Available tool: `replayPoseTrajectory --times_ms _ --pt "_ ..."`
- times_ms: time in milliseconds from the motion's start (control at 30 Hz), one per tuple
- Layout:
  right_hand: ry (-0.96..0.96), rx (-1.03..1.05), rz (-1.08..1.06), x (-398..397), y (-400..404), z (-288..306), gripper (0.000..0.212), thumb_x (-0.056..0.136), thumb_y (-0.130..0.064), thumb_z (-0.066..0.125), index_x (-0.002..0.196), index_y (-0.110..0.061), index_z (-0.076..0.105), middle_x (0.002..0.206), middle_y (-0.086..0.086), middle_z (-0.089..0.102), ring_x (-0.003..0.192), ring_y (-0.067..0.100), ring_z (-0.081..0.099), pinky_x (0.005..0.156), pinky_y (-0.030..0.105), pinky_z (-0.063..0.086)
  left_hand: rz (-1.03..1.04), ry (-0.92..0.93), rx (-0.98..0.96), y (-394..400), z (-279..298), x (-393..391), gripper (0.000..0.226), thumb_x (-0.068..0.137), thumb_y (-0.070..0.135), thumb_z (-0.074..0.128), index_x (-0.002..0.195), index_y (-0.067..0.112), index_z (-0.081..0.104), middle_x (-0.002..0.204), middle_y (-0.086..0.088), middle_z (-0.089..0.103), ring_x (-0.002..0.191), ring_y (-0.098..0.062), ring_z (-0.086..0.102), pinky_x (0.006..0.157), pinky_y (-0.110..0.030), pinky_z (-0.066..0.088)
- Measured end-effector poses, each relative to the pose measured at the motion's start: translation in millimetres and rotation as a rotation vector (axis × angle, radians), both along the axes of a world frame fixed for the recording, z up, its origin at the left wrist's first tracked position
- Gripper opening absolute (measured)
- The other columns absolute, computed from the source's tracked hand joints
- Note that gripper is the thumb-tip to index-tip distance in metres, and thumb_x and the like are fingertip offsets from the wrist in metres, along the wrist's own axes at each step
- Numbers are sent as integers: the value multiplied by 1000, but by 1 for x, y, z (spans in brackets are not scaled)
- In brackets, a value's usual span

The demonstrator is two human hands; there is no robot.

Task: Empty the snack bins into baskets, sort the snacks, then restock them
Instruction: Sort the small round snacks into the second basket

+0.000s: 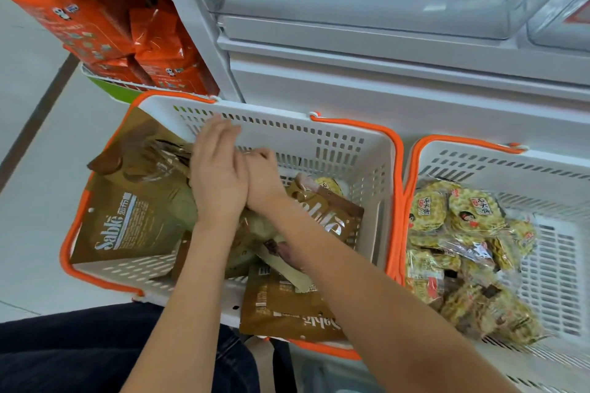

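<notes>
At the far left, orange foil snack bags point(105, 32) sit in a shelf bin, well clear of the work. Below them, the white slotted plastic basket with orange rim point(319, 137) holds the brown "Sable" biscuit packets point(127, 226), piled loosely and at odd angles, one hanging over the near edge. The left hand point(217, 179) is over the pile with straight fingers laid flat together, gripping nothing I can see. Touching it, the right hand point(263, 180) has its fingers curled down toward the packets; whether it has hold of one I cannot tell. A single yellow round-cracker pack point(329, 185) lies among the brown ones, so sorting looks to be the step in hand. It is best done by lifting that stray out alone and moving it right, into the second white basket point(555, 265), where the yellow cracker packs point(456, 233) already lie, without dragging brown packets along.
</notes>
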State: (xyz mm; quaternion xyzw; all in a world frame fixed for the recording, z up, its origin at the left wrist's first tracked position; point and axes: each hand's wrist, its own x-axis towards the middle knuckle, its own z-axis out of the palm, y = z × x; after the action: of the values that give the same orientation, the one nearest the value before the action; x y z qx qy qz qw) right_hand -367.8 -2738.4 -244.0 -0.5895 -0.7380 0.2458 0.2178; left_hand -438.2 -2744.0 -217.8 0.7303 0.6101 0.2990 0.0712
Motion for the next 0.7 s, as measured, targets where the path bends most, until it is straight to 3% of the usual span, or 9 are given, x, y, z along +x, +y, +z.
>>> replayPoseTrajectory --times_ms 67,133,233,333,400,467,567,633,700 --pt "446 -56 -145 24 -7 -3 19 83 0 53 77 -15 62 73 -1 65 69 13 58 78 32 50 -61 -49 -92 -4 -3 8 33 88 6 42 114 3 63 117 -14 63 114 -29 54 100 -33 39" --pt "683 -169 -448 56 -18 -11 26 85 6 49 93 -12 66 97 -1 68 78 7 60 77 25 52 -114 1 -80 -16 -11 16 31 86 7 42 107 1 64 107 -14 65 106 -29 57 95 -38 45" --pt "368 -424 -708 107 -38 -41 27 91 -1 50 115 -12 55 115 3 61 88 15 63 78 33 56 -255 97 -117 -43 -34 30 23 83 3 51 101 2 66 98 -11 67 99 -25 62 88 -36 52" --pt "-166 -730 -477 119 -50 -53 23 95 -11 48 116 -7 55 115 14 61 104 29 61 88 40 52 -455 181 -194 -70 -51 51 7 78 7 66 84 9 65 81 -4 66 80 -20 63 68 -33 56" --pt "-226 -723 -436 113 -51 -48 23 96 -7 42 111 -4 59 114 15 61 105 31 60 86 38 49 -482 260 -241 -85 -54 63 17 72 21 73 80 12 60 76 -2 62 73 -20 62 65 -31 52" --pt "-147 -720 -474 110 -49 -42 20 93 -5 44 104 -1 61 107 17 63 96 30 61 79 35 49 -376 353 -297 -95 -57 67 41 68 45 72 91 13 60 87 -1 65 83 -19 62 76 -31 51" --pt "232 -826 -564 107 -51 -25 15 91 -9 53 96 2 62 87 15 65 72 22 65 64 27 55 -213 435 -294 -107 -52 65 74 64 68 59 111 11 59 107 -2 65 103 -22 59 98 -41 39" --pt "732 -977 -628 101 -54 -4 16 91 -7 57 99 6 63 73 13 66 54 15 66 47 22 53 -140 402 -183 -105 -44 56 58 68 50 72 111 13 60 104 -3 67 102 -25 59 97 -44 32" --pt "1101 -1040 -562 99 -52 4 22 96 -11 52 110 3 62 84 13 70 65 16 70 56 27 58 -48 390 -114 -92 -34 38 40 70 16 78 106 11 62 98 -5 69 99 -26 61 95 -43 34"
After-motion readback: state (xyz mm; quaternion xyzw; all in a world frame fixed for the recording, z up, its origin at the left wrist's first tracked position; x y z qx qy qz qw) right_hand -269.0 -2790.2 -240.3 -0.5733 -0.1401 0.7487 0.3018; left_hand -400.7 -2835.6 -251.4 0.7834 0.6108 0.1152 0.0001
